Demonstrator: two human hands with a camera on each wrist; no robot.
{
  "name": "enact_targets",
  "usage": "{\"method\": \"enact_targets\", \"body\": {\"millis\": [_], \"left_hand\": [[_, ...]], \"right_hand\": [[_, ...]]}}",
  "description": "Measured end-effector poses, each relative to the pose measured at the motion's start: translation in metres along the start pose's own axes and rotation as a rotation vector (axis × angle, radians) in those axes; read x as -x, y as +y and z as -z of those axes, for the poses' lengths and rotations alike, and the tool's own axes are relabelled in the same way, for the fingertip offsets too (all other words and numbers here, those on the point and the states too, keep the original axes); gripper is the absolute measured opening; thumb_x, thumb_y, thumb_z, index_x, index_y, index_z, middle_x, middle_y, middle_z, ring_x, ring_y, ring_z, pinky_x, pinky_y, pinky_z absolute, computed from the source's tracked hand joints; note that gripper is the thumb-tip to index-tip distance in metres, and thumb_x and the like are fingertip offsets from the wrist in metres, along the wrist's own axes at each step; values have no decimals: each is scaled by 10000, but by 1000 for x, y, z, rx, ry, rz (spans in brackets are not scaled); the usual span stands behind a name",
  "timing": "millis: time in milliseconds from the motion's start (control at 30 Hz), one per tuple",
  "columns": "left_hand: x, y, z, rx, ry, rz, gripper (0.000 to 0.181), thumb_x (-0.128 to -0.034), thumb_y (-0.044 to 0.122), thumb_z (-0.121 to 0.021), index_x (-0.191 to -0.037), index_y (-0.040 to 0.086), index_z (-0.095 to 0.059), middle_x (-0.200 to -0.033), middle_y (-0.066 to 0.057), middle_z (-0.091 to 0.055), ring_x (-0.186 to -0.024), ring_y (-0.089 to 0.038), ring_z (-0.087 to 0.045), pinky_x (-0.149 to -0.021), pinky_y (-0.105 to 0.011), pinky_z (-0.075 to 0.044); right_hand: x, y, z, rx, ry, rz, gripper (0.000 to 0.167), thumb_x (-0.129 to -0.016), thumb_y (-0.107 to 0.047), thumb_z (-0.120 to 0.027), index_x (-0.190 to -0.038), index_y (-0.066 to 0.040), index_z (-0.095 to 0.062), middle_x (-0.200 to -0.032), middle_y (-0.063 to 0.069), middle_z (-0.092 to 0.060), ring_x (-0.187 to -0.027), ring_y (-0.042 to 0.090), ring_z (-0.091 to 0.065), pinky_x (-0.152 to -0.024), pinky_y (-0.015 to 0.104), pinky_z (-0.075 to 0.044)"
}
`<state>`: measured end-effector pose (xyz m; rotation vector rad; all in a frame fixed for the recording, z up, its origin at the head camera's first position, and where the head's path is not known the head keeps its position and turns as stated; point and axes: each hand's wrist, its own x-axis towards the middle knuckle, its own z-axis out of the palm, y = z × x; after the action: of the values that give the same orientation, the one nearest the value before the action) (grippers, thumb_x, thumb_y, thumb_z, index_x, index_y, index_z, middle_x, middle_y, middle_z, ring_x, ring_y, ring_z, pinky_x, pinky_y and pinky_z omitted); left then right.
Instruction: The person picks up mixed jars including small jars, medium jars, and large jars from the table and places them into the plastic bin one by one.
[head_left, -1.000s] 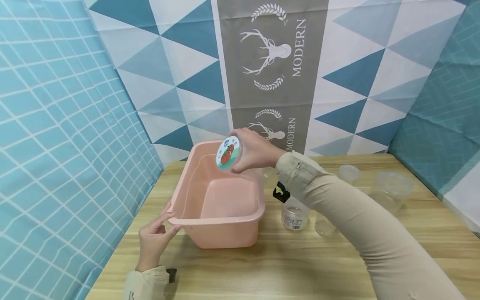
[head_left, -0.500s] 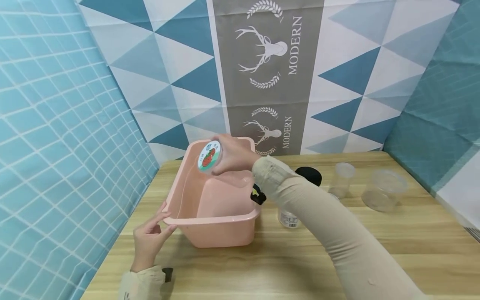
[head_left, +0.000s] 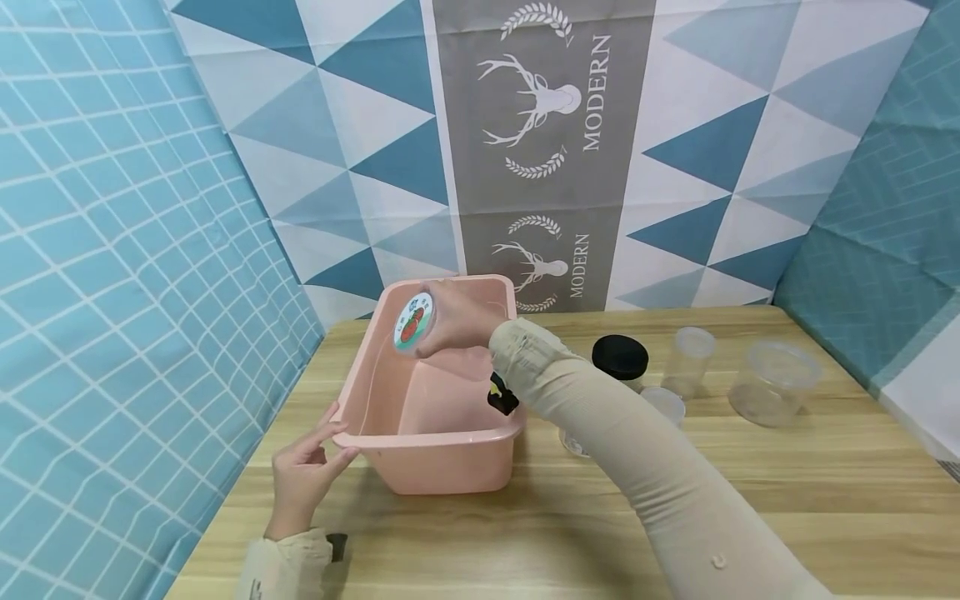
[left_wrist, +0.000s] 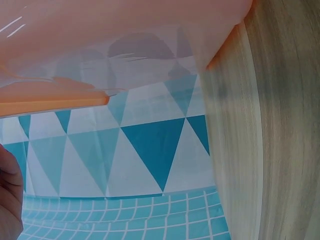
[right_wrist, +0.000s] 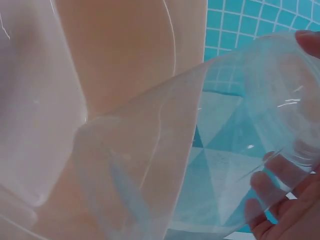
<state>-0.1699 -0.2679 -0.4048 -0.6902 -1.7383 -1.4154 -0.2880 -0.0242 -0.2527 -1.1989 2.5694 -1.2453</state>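
A deep pink plastic basin (head_left: 442, 463) stands on the wooden table. At its near left corner my left hand (head_left: 303, 479) pinches the rim between thumb and fingers; only part of that hand (left_wrist: 10, 195) shows in the left wrist view. My right hand (head_left: 462, 320) grips a clear plastic jar (head_left: 413, 323) tilted on its side, its round red-and-green fruit label facing the head camera. In the right wrist view the see-through jar (right_wrist: 220, 135) lies between thumb and fingers, and nothing is visible inside it. The jar is within the basin's outline; its height above the floor is unclear.
To the right of the basin stand a black-lidded jar (head_left: 620, 357), a tall clear jar (head_left: 691, 358) and a wide clear tub (head_left: 776, 383). Another clear container (head_left: 664, 403) is partly hidden behind the right sleeve (head_left: 600, 408). Patterned cloth hangs behind and at both sides.
My right hand has carried the jar leftward and slightly down, further over the basin. The black-lidded jar has come out from behind the sleeve. My left hand stays on the rim.
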Motion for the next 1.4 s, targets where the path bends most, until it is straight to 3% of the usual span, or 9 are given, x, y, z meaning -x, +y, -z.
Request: {"method": "enact_targets", "body": {"millis": [267,400,500,633,833,967,1100,1267,1400], "left_hand": [[0,3,1,-59,-1,-4,420,-748,275,-791,-873,-111,-686,-1185,80,-642,-351,-132,-191,-321,-215,-203],[-1,2,0,-43,-2,-4,362,-739,209,-811,-884,-102,-695,-1178,68,-647,-357,-123,-192,-321,-218,-192],[-2,2,-1,-39,-4,-8,344,-733,197,-820,-894,-85,-706,-1172,66,-650,-364,-117,-192,-324,-214,-187],[-4,2,-1,-49,-6,-4,396,-741,254,-805,-890,-97,-699,-1161,84,-656,-358,-118,-201,-324,-208,-193],[-3,-2,-1,25,-7,-1,264,-715,70,-827,-907,-72,-715,-1143,57,-666,-366,-57,-287,-318,-224,-180],[-2,-2,-1,18,-4,8,265,-712,94,-830,-897,-60,-719,-1146,68,-662,-361,-80,-235,-316,-222,-175],[-2,0,-1,10,-1,5,279,-725,139,-821,-886,-62,-716,-1152,72,-657,-356,-117,-178,-316,-223,-173],[-1,0,-2,28,-7,-1,255,-725,77,-822,-900,-72,-711,-1174,49,-646,-358,-115,-174,-315,-228,-169],[-1,2,-2,-9,0,11,314,-735,160,-821,-896,-83,-703,-1186,62,-641,-354,-116,-183,-316,-214,-179]], "right_hand": [[4,0,-5,216,-42,-129,659,-653,-263,-821,-1201,-68,-511,-978,20,-577,-858,156,-550,-724,278,-449],[6,-1,-6,336,-89,-177,865,-683,-359,-824,-1394,-83,-415,-1181,69,-528,-1049,206,-494,-862,358,-429],[9,-1,-4,354,-155,-176,957,-725,-380,-809,-1477,-82,-298,-1372,132,-438,-1229,285,-411,-1010,444,-342],[11,0,-2,333,-181,-151,926,-753,-407,-796,-1481,-118,-303,-1477,117,-374,-1346,312,-327,-1082,471,-256],[13,5,1,262,-208,-129,860,-804,-350,-771,-1482,-76,-317,-1504,104,-363,-1380,256,-313,-1106,382,-255],[14,4,5,200,-223,-138,832,-832,-297,-750,-1481,-34,-300,-1520,130,-331,-1393,260,-294,-1111,364,-255],[16,1,13,227,-225,-147,807,-828,-309,-749,-1476,-66,-335,-1498,127,-371,-1370,273,-336,-1095,377,-286],[22,2,23,192,-146,-114,679,-820,-219,-739,-1401,-21,-450,-1376,181,-506,-1261,294,-474,-1012,356,-397],[29,4,31,199,-79,-53,561,-820,-168,-727,-1311,25,-536,-1281,194,-582,-1194,298,-536,-977,347,-429]]}}
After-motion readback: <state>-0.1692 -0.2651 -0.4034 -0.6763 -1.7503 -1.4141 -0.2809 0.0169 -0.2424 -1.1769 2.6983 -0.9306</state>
